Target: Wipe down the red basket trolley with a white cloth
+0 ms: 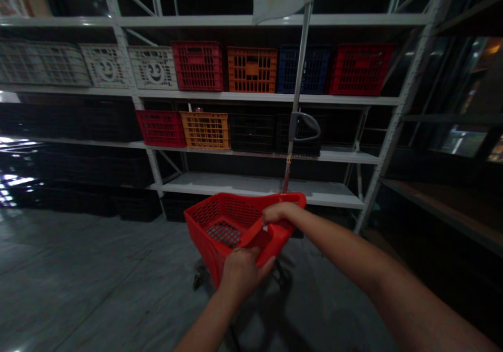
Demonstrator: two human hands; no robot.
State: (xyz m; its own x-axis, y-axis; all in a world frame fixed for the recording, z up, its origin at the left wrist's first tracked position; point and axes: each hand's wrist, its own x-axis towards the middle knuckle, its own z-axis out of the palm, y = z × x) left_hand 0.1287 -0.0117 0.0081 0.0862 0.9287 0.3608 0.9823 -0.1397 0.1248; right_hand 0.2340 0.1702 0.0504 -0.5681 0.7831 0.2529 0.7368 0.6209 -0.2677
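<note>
Both hands (240, 268) (278, 213) grip the red cart's rim (206, 235); floor (98, 273) stretches left.

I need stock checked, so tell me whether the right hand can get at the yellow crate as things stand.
Probably not: the right hand looks closed on the red cart, which stands in front of the shelving, and the yellow crate sits well beyond it.

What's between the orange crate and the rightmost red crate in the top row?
In the head view, a blue crate sits there, with the metal pole crossing in front of it.
</note>
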